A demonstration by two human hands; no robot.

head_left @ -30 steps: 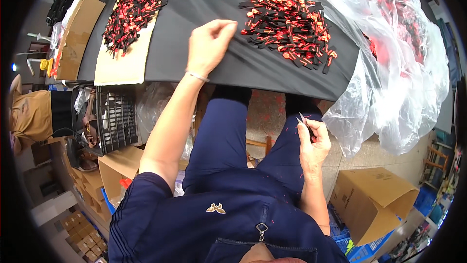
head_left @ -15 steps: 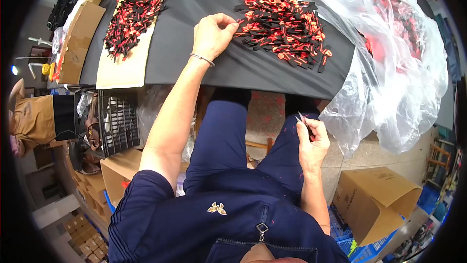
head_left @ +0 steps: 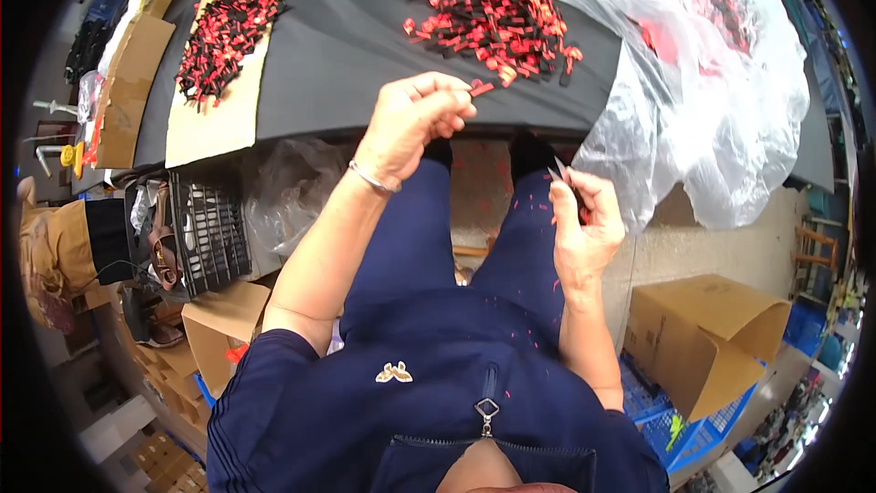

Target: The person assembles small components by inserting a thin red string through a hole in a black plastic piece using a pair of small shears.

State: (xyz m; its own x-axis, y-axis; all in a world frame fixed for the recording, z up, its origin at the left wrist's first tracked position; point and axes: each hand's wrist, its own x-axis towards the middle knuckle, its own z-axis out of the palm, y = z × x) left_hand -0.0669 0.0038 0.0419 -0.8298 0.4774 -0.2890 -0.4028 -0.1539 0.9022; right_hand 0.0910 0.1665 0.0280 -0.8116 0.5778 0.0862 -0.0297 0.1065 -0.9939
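Between the thumb and forefinger of my left hand (head_left: pixel 415 124) is a small red strip (head_left: pixel 481 89), held over the near edge of the black-covered table. My right hand (head_left: pixel 589 224) is closed around small pointed snips (head_left: pixel 558 170), above my right thigh; their handles are mostly hidden in the fingers. Beyond my left hand lies a heap of small red and black strips (head_left: pixel 493 23). A second heap of such strips (head_left: pixel 233 32) covers part of a yellowish board (head_left: pixel 214 133) to the left.
A clear plastic bag (head_left: pixel 703 119) with more red and black pieces drapes over the table's right side. An open cardboard box (head_left: pixel 703 338) sits on a blue crate (head_left: pixel 693 443) at lower right. A black basket (head_left: pixel 210 228) stands left, below the table edge. Red scraps dot my trousers.
My left hand has drawn back from the heap's left edge toward me, bringing a small red strip. My right hand with the snips has risen slightly. The view has shifted a little.
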